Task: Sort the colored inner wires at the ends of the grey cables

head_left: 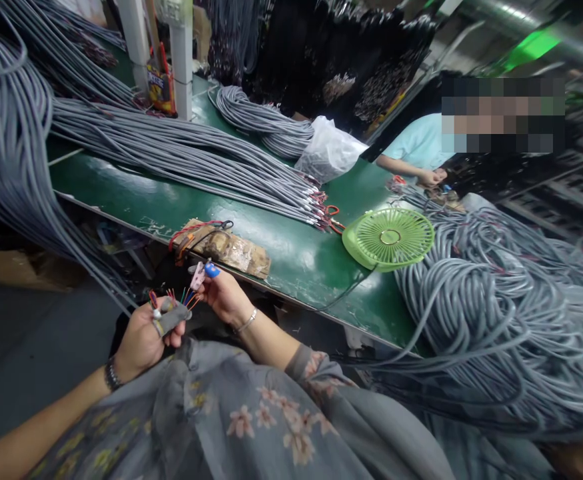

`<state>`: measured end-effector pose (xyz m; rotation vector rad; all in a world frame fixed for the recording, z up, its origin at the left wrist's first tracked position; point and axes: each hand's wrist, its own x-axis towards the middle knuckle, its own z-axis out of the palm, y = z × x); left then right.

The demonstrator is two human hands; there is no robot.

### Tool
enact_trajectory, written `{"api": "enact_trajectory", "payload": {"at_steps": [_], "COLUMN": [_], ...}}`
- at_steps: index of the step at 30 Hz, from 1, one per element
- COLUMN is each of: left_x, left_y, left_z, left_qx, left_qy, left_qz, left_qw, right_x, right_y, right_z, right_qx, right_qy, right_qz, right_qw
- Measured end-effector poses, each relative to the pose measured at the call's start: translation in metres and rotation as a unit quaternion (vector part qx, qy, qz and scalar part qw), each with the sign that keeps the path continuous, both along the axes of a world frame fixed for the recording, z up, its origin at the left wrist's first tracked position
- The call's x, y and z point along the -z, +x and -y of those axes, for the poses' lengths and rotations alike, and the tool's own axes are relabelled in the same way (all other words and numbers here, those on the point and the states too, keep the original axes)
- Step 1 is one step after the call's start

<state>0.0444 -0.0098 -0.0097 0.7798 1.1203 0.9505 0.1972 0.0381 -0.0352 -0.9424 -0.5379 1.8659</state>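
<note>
My left hand [144,337] is closed around the end of a grey cable [174,320], from which thin coloured wires [187,297] fan out toward the right. Beside them, my right hand [225,295] pinches a small pale pink connector [198,275] at the wire tips; something blue covers one fingertip. Just beyond both hands, a worn block wrapped in clear tape [238,253] lies at the table's near edge, with red and black leads on its left end.
Long grey cable bundles [186,150] cross the green table [291,257]. A green fan [390,237] stands before a big cable pile [486,307] at right. Behind are a clear plastic bag [328,150], a white post [181,67] and a person in light blue [416,143].
</note>
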Motion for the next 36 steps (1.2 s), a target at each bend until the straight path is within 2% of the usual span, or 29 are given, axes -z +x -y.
{"api": "enact_trajectory", "payload": {"at_steps": [6,12,16,20,25,27,36], "left_x": [0.006,0.018,0.021,0.016,0.012,0.011,0.015], "left_y": [0.002,0.002,-0.001,-0.001,-0.002,-0.002,0.004], "left_z": [0.002,0.000,0.003,0.004,0.001,0.001,0.007], "left_qx": [-0.041,-0.057,-0.019,0.014,0.111,0.130,0.010], "left_qy": [0.023,0.038,0.066,0.066,0.025,0.015,0.018], "left_qz": [-0.006,-0.034,-0.082,-0.099,-0.089,-0.091,-0.074], "left_qw": [0.999,0.997,0.994,0.993,0.990,0.987,0.997], "right_x": [0.002,-0.001,0.000,0.001,-0.002,-0.003,-0.002], "right_y": [0.002,0.006,0.002,0.001,0.009,0.011,0.001], "right_z": [0.001,0.014,0.024,0.026,0.028,0.029,0.034], "right_qx": [-0.006,-0.095,-0.066,-0.058,-0.118,-0.129,-0.036], "right_qy": [0.018,0.050,0.080,0.103,0.164,0.178,0.137], "right_qz": [0.021,0.077,0.116,0.130,0.161,0.178,0.168], "right_qw": [1.000,0.991,0.988,0.984,0.966,0.959,0.976]}}
